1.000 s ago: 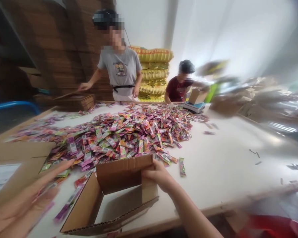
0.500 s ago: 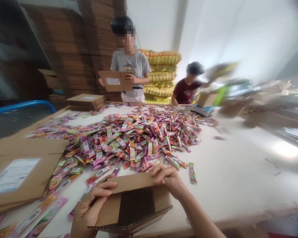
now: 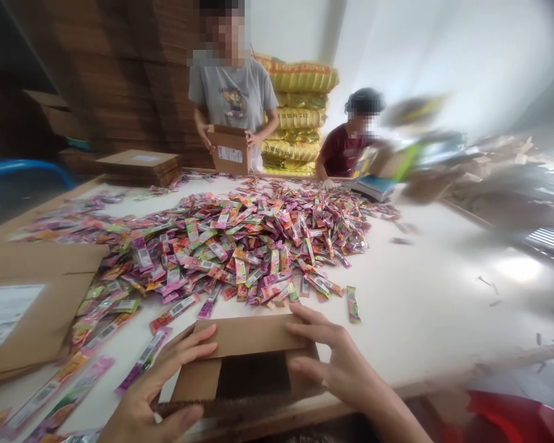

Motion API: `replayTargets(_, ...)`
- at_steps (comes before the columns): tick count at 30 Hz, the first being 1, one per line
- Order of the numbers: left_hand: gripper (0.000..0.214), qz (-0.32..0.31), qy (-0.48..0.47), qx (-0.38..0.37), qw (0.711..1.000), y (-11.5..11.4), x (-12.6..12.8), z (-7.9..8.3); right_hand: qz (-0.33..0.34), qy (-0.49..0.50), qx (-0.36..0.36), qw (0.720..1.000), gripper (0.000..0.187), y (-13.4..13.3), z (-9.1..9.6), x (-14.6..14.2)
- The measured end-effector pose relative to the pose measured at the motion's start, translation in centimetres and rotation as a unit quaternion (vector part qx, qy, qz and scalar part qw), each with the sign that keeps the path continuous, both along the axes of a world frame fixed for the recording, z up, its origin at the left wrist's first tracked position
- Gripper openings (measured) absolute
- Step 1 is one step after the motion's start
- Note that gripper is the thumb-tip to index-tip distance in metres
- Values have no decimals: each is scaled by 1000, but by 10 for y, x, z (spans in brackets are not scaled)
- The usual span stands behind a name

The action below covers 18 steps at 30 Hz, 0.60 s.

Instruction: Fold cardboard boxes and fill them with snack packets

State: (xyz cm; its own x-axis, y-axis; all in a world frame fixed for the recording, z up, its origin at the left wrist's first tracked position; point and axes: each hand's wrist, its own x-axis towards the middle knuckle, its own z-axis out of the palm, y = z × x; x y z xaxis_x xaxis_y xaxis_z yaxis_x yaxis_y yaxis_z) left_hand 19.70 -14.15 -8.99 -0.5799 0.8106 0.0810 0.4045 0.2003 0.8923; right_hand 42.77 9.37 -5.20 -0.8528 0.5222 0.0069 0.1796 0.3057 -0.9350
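A small brown cardboard box (image 3: 253, 335) lies on the white table (image 3: 425, 307) at its near edge, with its flaps partly folded in. My left hand (image 3: 159, 384) presses on the box's left flap, fingers stretched flat. My right hand (image 3: 332, 360) grips the right side, with fingers over the far flap and the thumb at the side flap. Just beyond the box spreads a large heap of colourful sachets (image 3: 240, 240).
Flat cardboard boxes (image 3: 32, 295) with a white label lie at the left. Across the table a person in a grey shirt (image 3: 233, 92) holds a box (image 3: 229, 149), and a person in a dark red shirt (image 3: 346, 151) sits by a scale (image 3: 373, 186). Yellow sacks (image 3: 300, 111) are stacked behind.
The box's far flap has been folded down flatter over the opening. My left hand came onto the box from the left. The person in grey turned their box upright.
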Motion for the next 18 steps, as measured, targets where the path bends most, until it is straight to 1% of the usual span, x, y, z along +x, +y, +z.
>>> replayTargets(1, 40, 43, -17, 1, 999, 5, 10, 2, -8, 9, -17, 1000, 52, 1, -3, -3)
replayTargets(2, 31, 81, -34, -5, 996, 9, 18, 3, -9, 14, -37, 999, 46, 4, -5, -5)
replayTargets(3, 28, 113, -49, -19, 992, 13, 24, 3, -7, 15, -60, 998, 41, 7, -6, -6)
replayTargets(4, 31, 135, -56, -36, 989, 16, 29, 2, -1, 13, -82, 997, 40, 9, -6, -7)
replayTargets(5, 35, 141, -47, -51, 988, 18, 31, 2, 5, 15, -94, 995, 43, 9, -7, -6)
replayTargets(6, 38, 131, -16, -60, 989, 20, 32, 1, 7, 20, -88, 996, 46, 8, -9, -6)
replayTargets(7, 38, 114, 41, -65, 991, 22, 30, 1, 4, 27, -63, 998, 48, 6, -11, -5)
replayTargets(8, 38, 89, 122, -70, 986, 23, 28, 1, 0, 32, -26, 999, 47, 2, -13, -5)
replayTargets(9, 40, 58, 218, -75, 971, 26, 24, 2, 1, 34, 17, 999, 46, -2, -16, -4)
replayTargets(10, 45, 19, 315, -79, 945, 28, 20, 3, 4, 33, 54, 998, 45, -6, -19, -4)
replayTargets(11, 52, -30, 403, -87, 910, 32, 15, 3, 9, 30, 74, 997, 45, -9, -22, -4)
replayTargets(12, 58, -78, 476, -88, 872, 36, 10, 4, 20, 27, 73, 997, 47, -12, -25, -4)
replayTargets(13, 68, -126, 529, -82, 836, 39, 5, 4, 37, 27, 53, 998, 53, -14, -28, -5)
replayTargets(14, 84, -165, 563, -72, 807, 43, 1, 3, 45, 34, 29, 998, 64, -15, -31, -7)
replayTargets(15, 103, -190, 584, -60, 787, 45, -2, 1, 40, 51, 10, 998, 77, -17, -33, -9)
replayTargets(16, 119, -195, 597, -53, 776, 47, -4, -2, 23, 74, -1, 997, 89, -19, -35, -12)
replayTargets(17, 127, -185, 605, -49, 773, 47, -6, -5, -1, 100, -7, 995, 95, -20, -38, -16)
replayTargets(18, 128, -172, 611, -47, 771, 47, -8, -9, -24, 124, -11, 992, 97, -21, -39, -19)
